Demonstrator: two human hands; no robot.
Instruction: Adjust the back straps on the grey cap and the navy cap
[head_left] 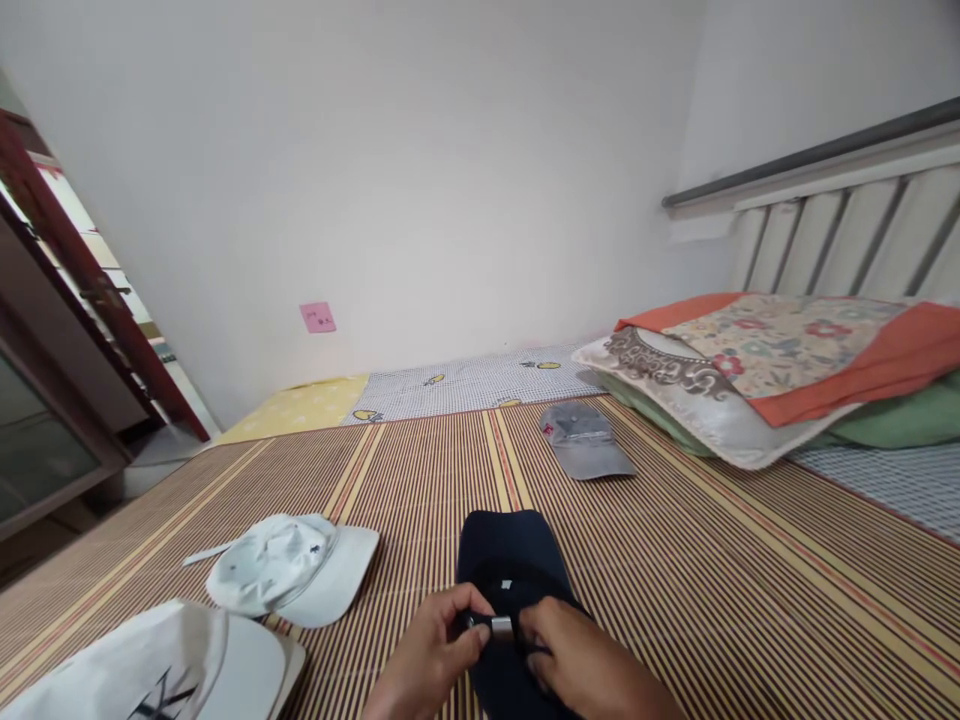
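A navy baseball cap [514, 545] lies in front of me on the striped mat, brim pointing away and its inside partly showing. Across its back opening runs a dark strap with a silver metal buckle [501, 628]. At the buckle's left side, my left hand [433, 645] pinches the strap between thumb and fingers. My right hand [576, 655] is closed on the strap and cap edge just right of the buckle; its fingertips are partly hidden. A light mint cap [281, 562] with a loose strap lies to the left, and a white cap [142, 665] is nearer.
The striped bamboo mat [420, 470] covers the bed. Farther off lies a grey cap [581, 437], close to stacked pillows [697, 385] under a floral, orange-edged cover [795, 335]. A white wall carries a pink note [318, 317]. A radiator [847, 235] stands at right.
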